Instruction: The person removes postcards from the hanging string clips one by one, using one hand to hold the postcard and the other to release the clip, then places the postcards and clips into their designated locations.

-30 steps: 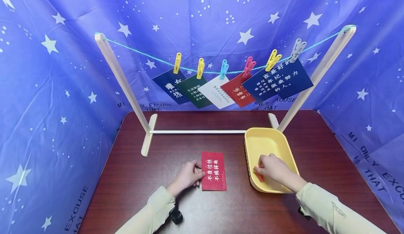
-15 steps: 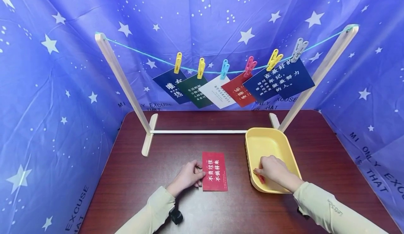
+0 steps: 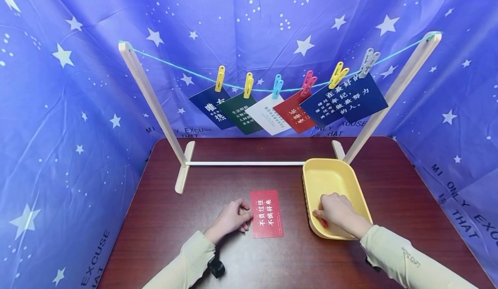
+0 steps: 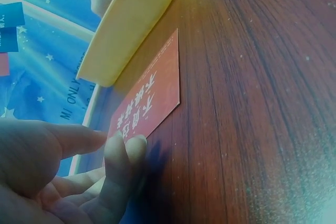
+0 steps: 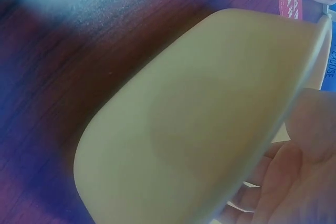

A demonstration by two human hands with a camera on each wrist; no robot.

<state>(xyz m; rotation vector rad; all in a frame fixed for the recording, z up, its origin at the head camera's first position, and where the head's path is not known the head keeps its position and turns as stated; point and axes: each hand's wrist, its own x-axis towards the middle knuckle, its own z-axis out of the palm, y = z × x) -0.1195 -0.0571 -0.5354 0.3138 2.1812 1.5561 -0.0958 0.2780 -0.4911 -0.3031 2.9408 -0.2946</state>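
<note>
beige sleeves (image 3: pixel 186 254) are seen nearest. above the reddish-brown table (image 3: pixel 241 263), the left edge of a red printed card (image 3: pixel 268 228) is pinched by the left hand's (image 3: pixel 229 219) thumb and fingers. to its right, in a yellow basin (image 3: pixel 330 172), a partly hidden red clothespin (image 3: pixel 324 223) is gripped by the right hand (image 3: pixel 339 210). beyond, six cards (image 3: pixel 268 115) are hung by clothespins (image 3: pixel 220 78) from a turquoise cord (image 3: pixel 163 60), before a starry curtain (image 3: pixel 233 3).

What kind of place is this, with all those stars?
It looks like a cosy indoor nook, maybe for crafts, but I can't be sure. Blue starry cloth hangs behind and beside a brown table, where a little wooden stand holds up a line of pegged cards.
</note>
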